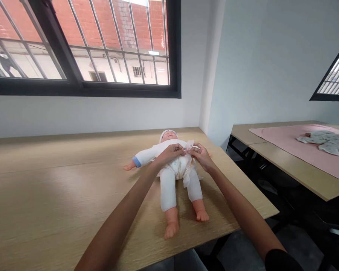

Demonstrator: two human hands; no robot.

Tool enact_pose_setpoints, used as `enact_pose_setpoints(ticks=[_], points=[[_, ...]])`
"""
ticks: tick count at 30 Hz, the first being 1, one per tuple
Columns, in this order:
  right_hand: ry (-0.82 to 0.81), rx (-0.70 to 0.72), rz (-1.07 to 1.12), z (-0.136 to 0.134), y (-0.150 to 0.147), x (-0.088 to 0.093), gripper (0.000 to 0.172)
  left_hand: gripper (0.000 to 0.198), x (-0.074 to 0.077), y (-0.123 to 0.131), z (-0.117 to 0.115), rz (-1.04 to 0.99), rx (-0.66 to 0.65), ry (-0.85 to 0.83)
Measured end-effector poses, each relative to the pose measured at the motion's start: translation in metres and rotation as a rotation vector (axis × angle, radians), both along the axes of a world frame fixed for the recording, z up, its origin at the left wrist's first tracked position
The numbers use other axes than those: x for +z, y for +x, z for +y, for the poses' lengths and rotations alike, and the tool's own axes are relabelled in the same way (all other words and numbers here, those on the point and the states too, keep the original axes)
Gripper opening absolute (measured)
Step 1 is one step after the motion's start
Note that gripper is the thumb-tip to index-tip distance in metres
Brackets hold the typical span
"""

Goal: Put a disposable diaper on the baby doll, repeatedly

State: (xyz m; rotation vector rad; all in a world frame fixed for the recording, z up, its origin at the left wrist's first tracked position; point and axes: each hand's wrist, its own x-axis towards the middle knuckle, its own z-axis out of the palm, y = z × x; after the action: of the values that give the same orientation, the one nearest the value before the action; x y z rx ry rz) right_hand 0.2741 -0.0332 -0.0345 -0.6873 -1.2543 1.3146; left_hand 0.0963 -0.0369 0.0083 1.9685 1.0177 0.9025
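Head view: left hand [169, 153] and right hand [202, 156] pinch a doll's diaper [180, 165] on a wooden table [59, 184], pink mat [274, 137] beyond.

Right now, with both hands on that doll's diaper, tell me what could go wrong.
The doll lies fairly near the right edge of the table, so a hard sideways tug might slide it toward the drop. The diaper has a loose flap hanging at the hip, which could bunch or sit unevenly. Your left hand and right hand are close together, so they may crowd each other.
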Motion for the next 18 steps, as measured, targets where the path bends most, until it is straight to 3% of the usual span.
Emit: enact_pose_setpoints(ticks=[8, 18], points=[[-0.022, 0.005, 0.004, -0.0051, -0.0004, 0.0057, 0.040, 0.023, -0.0012, -0.0017, 0.0033, 0.011, -0.015, -0.002], [0.008, 0.026, 0.014, 0.0032, 0.0011, -0.0031, 0.039, 0.021, 0.0024, -0.0015, 0.0024, 0.062, 0.005, 0.006]])
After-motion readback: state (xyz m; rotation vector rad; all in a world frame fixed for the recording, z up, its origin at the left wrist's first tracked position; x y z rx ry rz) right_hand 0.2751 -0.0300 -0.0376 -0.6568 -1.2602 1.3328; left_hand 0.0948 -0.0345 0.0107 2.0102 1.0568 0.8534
